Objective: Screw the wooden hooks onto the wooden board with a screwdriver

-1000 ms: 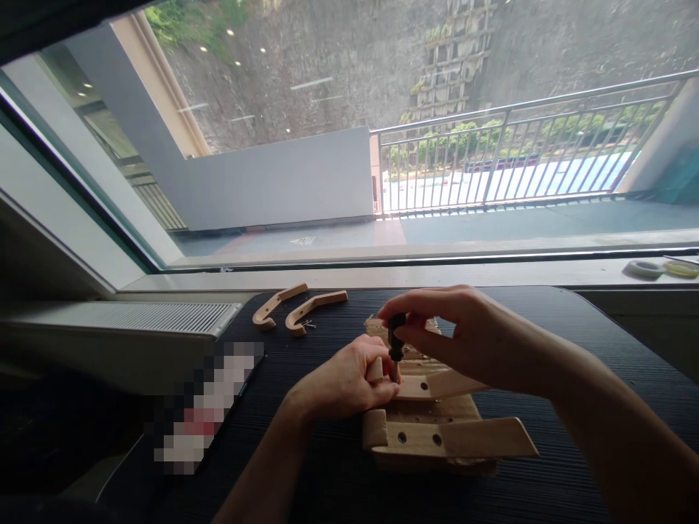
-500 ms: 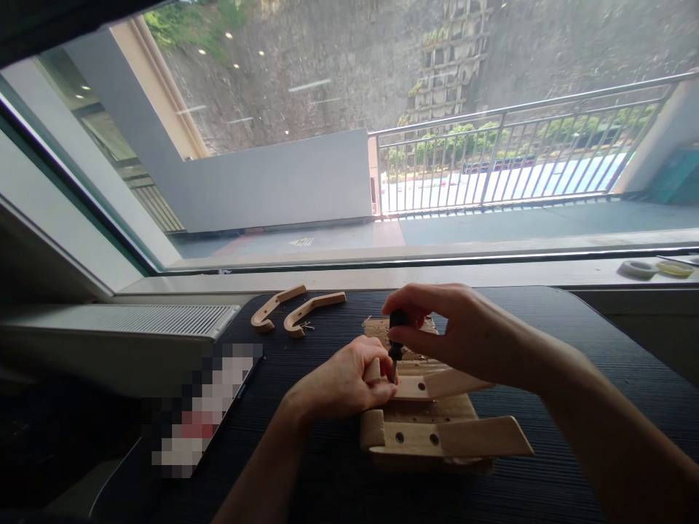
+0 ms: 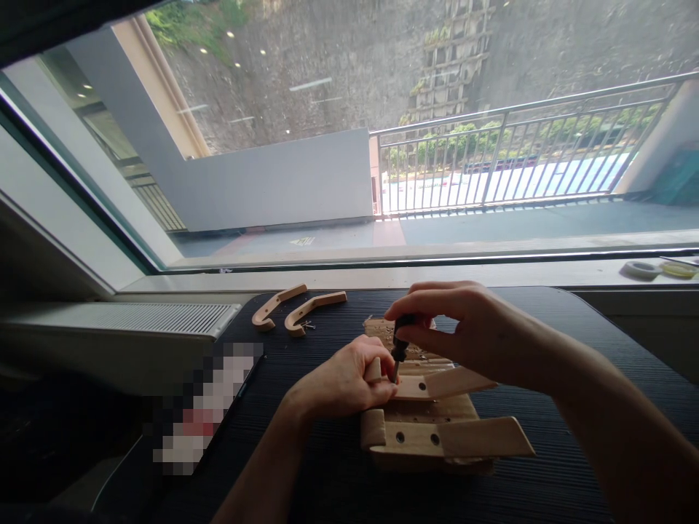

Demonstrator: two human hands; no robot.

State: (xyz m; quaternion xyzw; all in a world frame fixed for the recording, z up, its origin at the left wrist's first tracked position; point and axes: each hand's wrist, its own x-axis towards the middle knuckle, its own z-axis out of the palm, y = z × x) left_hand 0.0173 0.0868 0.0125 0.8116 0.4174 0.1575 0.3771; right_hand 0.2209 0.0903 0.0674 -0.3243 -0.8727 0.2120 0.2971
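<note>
A flat wooden board (image 3: 431, 411) lies on the black ribbed table (image 3: 546, 342). Two wooden hook pieces rest across it: a nearer one (image 3: 448, 438) with two screw holes and a farther one (image 3: 437, 384). My left hand (image 3: 344, 382) is closed around the rounded end of the farther hook piece, holding it down. My right hand (image 3: 464, 327) pinches the black handle of a small screwdriver (image 3: 400, 343), which stands nearly upright with its tip on that hook piece, right beside my left fingers.
Two loose wooden hooks (image 3: 298, 307) with small screws lie at the table's far left. A blurred-out flat object (image 3: 202, 411) sits on the left edge. Tape rolls (image 3: 644, 269) rest on the window sill at right. A vent grille (image 3: 131, 318) lies left.
My right hand has turned a little on the screwdriver handle and shifted slightly right. My left hand and the wooden pieces stay where they were.
</note>
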